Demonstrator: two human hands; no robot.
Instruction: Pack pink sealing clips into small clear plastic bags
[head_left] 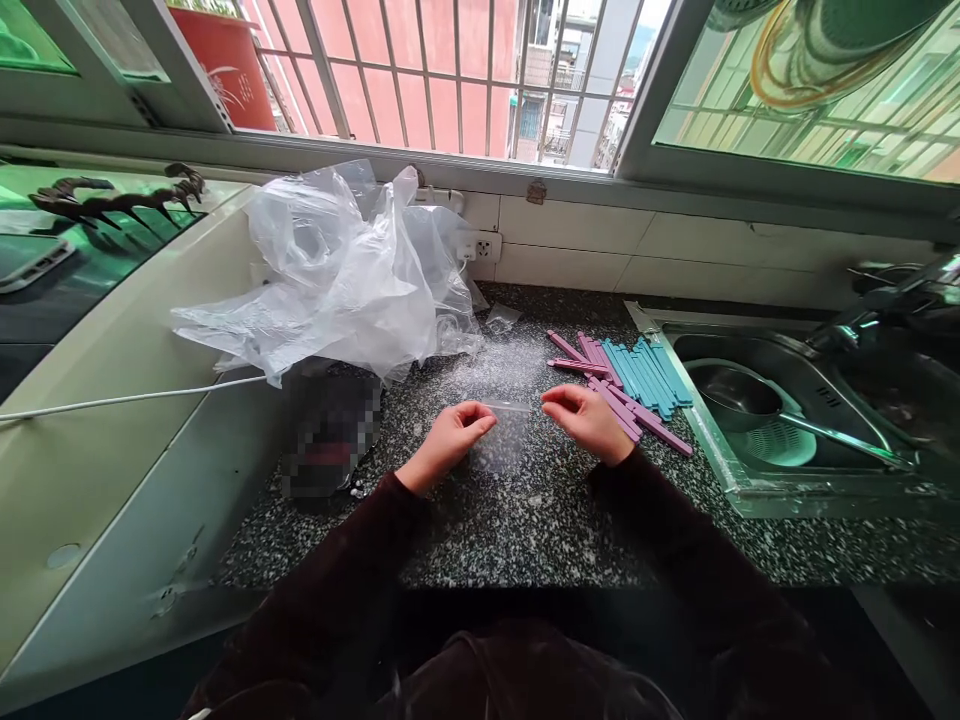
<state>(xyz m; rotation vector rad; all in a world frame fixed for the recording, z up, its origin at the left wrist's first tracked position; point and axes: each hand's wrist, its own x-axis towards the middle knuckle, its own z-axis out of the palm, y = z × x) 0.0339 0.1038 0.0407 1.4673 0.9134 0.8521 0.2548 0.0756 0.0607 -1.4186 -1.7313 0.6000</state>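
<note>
A small clear plastic zip bag [510,425] hangs over the speckled countertop, its whitish top strip running sideways. My left hand [454,437] pinches the left end of this strip between thumb and fingers. Just past the strip's right end is my right hand [589,420], its fingertips drawn together in a pinch. Whether anything thin and clear is between those fingers cannot be made out. Right beside and behind the right hand lie several purple strips [649,425], loosely scattered. A row of light blue strips [649,375] lies against them on the right.
A heap of clear plastic bags [360,290] covers the counter's back left. Below it is a blurred-out dark object [330,440]. A white cable [135,400] crosses at left. The sink [739,490], holding a pan [735,395], borders the right side. A wall socket [484,247] is behind.
</note>
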